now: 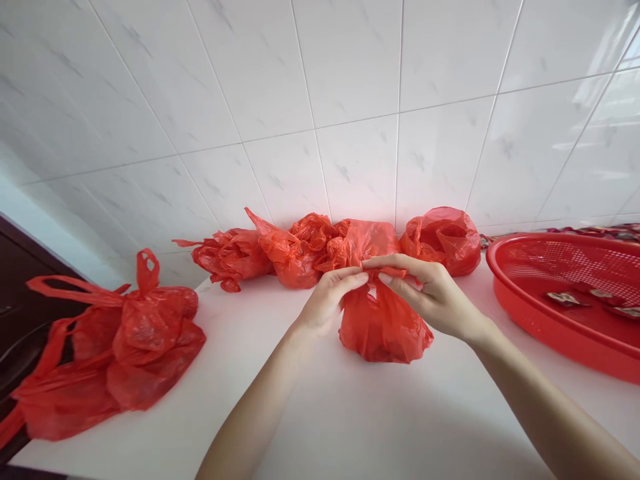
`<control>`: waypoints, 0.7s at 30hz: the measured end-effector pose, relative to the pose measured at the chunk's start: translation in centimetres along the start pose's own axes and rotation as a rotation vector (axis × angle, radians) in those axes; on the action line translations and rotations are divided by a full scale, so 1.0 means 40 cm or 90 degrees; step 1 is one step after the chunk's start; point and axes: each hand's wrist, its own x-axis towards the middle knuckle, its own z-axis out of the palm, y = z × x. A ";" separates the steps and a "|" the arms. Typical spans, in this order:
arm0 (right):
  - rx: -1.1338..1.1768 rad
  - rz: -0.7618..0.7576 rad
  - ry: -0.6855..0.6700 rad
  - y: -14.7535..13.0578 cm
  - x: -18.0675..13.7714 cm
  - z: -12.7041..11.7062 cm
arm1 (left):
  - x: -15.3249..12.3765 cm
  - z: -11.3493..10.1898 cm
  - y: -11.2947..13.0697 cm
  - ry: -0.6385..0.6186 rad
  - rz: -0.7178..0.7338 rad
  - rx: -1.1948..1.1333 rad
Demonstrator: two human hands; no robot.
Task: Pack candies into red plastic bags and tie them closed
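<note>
The red plastic bag point(385, 327) is at the middle of the white counter point(320, 420), left of the red basket point(565, 353) and nearer than the row of other bags point(295, 257). The left hand point(329, 293) and right hand point(434, 293) have fingers clamped on its gathered top, apparently knotting it; that seems to call for pinching firmly and drawing the ends tight.

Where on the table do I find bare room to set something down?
Bare table shows between the left-end bags and left forearm, and from there to right forearm, nearer than the held bag. Crowded: along the wall, by the bag row; right end, by the basket.
</note>
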 end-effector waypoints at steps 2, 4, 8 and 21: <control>0.005 -0.003 0.018 0.001 0.000 0.002 | 0.000 0.002 0.001 0.024 -0.009 -0.041; -0.002 -0.006 0.040 0.001 -0.001 0.000 | 0.001 0.004 -0.001 0.061 -0.009 -0.063; -0.045 -0.082 0.072 -0.005 -0.003 -0.015 | 0.005 0.000 -0.004 0.139 0.031 -0.056; -0.332 -0.129 -0.424 -0.063 -0.044 -0.038 | 0.087 -0.139 -0.076 0.349 0.013 0.072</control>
